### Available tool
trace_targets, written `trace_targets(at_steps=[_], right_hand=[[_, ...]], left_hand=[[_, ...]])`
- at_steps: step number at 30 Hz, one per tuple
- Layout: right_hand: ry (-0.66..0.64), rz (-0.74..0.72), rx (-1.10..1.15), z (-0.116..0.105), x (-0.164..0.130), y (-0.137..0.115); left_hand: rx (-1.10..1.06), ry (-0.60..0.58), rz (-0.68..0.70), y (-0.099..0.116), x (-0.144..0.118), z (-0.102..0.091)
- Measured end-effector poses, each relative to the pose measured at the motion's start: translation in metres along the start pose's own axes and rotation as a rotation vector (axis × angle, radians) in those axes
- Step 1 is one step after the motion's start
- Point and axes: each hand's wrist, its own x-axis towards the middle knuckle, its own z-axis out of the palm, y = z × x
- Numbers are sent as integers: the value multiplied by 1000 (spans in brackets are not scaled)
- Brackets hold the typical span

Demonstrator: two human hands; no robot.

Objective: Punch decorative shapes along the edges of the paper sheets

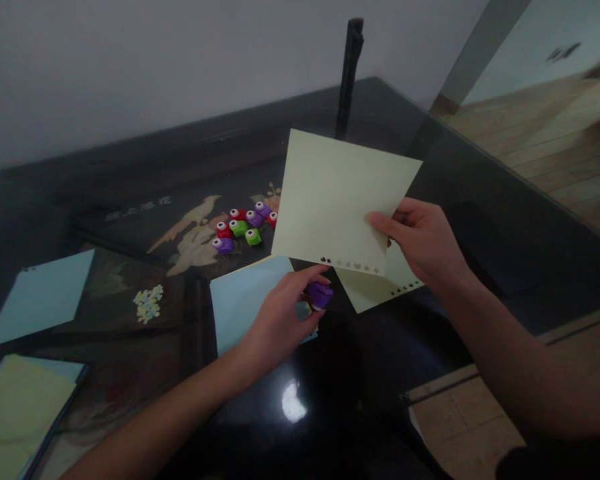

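Pale yellow sheet point(337, 200) at frame centre pinched by right hand point(423, 240), left hand point(280, 320) just below gripping purple punch point(320, 294), glossy dark table point(370, 373), white wall point(130, 60) behind.

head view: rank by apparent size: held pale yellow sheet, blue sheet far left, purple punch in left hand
1. pale yellow sheet
2. blue sheet, though it lies farther off and at an angle, so true size is unsure
3. purple punch
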Motion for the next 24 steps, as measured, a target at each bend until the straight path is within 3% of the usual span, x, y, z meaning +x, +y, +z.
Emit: trace_targets(at_steps=[5,18,24], right_hand=[[-7,16,65,-1,1,5],[155,-6,310,-15,12,2],[221,-25,385,-22,18,3]], left_hand=[[82,45,43,-4,4,-9],[-173,-6,-206,-7,16,-22],[-105,-16,-241,-3,21,-32]])
